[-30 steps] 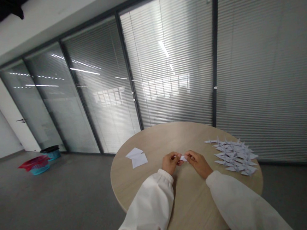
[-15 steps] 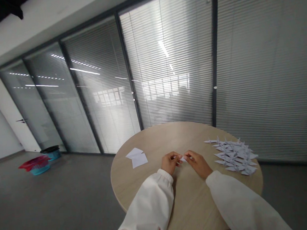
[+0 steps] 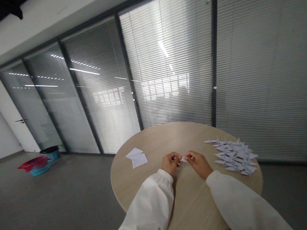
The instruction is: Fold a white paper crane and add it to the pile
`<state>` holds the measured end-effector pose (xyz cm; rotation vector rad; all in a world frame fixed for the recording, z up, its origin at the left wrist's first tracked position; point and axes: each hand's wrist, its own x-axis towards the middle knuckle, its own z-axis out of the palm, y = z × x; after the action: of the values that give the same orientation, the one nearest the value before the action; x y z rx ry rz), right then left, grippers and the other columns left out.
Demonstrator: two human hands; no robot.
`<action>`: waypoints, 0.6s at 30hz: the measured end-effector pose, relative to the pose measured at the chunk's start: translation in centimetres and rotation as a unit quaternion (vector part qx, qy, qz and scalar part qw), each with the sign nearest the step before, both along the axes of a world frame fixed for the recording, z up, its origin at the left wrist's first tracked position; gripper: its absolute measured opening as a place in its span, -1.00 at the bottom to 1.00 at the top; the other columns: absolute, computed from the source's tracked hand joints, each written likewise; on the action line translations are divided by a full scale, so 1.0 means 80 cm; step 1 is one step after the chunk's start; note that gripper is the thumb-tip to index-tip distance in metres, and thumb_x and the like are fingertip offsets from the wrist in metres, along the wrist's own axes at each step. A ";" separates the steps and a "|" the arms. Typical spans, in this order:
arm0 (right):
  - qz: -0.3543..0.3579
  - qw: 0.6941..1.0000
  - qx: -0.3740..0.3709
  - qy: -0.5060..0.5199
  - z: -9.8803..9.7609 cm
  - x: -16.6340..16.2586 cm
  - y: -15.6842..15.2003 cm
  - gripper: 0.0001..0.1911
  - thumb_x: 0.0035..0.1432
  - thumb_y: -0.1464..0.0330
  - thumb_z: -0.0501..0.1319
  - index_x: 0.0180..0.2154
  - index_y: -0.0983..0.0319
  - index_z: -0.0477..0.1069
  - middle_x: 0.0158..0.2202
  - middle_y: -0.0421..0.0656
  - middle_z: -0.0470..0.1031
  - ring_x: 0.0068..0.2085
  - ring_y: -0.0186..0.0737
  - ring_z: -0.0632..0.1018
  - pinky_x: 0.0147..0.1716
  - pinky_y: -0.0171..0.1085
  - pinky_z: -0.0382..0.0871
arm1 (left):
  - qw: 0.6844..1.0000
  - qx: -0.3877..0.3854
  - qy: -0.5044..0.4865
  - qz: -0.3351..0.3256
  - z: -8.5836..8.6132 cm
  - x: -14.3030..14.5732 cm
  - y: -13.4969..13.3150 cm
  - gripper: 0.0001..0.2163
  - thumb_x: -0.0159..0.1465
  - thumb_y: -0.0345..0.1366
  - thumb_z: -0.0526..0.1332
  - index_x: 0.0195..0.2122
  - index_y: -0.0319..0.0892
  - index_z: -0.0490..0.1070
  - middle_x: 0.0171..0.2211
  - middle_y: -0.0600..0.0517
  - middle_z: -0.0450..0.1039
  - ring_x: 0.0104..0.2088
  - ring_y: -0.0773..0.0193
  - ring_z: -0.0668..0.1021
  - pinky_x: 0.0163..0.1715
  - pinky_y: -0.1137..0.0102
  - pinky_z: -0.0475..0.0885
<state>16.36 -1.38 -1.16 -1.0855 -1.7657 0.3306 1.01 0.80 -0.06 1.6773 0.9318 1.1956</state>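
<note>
Between my two hands is a small folded piece of white paper (image 3: pixel 183 159), mostly covered by my fingertips. My left hand (image 3: pixel 171 162) pinches its left side, fingers curled. On the other side my right hand (image 3: pixel 199 162) grips it between thumb and fingers. Both hands are just above the middle of the round wooden table (image 3: pixel 192 204). The exact shape of the folded paper is too small to make out. To the right of my right hand lies a cluster of folded white paper cranes (image 3: pixel 233 156), set close together in rows.
Flat sheets of white paper (image 3: pixel 139 160) lie on the table's left side. Blue bins, one with a red liner (image 3: pixel 37 163) and one with a black liner (image 3: pixel 50 151), stand on the floor at far left. A glass partition with blinds (image 3: pixel 171 67) rises behind the table.
Nearly everything is the same. Both hands stay in place on the folded paper, with only a very slight shift of the right fingers.
</note>
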 end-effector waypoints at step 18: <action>-0.036 0.999 0.039 -0.012 -0.004 0.007 0.007 -0.77 0.12 0.27 -0.01 -0.42 0.22 0.34 -0.44 -0.18 0.42 -0.39 -0.26 0.42 -0.38 -0.34 0.26 | 1.000 -0.008 0.018 0.018 -0.004 0.001 0.005 -0.71 0.03 -0.09 0.16 -0.50 -0.27 0.42 -0.60 0.01 0.43 -0.58 0.34 0.45 -0.67 0.52 0.36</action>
<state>16.90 -0.82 -1.44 -1.0986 -1.7421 0.2042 1.13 1.18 -0.41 1.6801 0.9946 1.1813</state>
